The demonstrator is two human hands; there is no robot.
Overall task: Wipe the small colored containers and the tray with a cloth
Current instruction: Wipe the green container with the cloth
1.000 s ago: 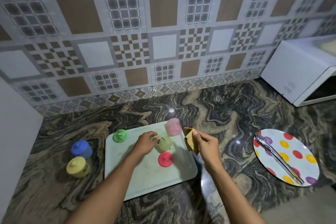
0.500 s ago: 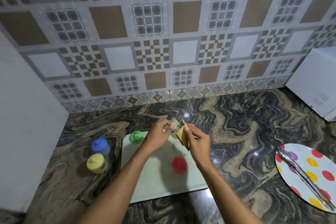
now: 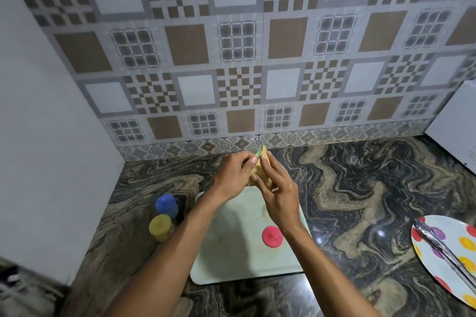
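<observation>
Container [image 3: 257, 154] lifted higher off tray [image 3: 231, 260] since earlier; left hand [image 3: 231, 177] pinches it, right hand [image 3: 279, 195] presses cloth [image 3: 262, 175] against it. Wiping underway.

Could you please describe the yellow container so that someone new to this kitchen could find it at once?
Start at the pale tray on the marbled counter. Just off its left edge stand two small capped containers. The yellow container is the nearer one, in front of the blue container.
</observation>
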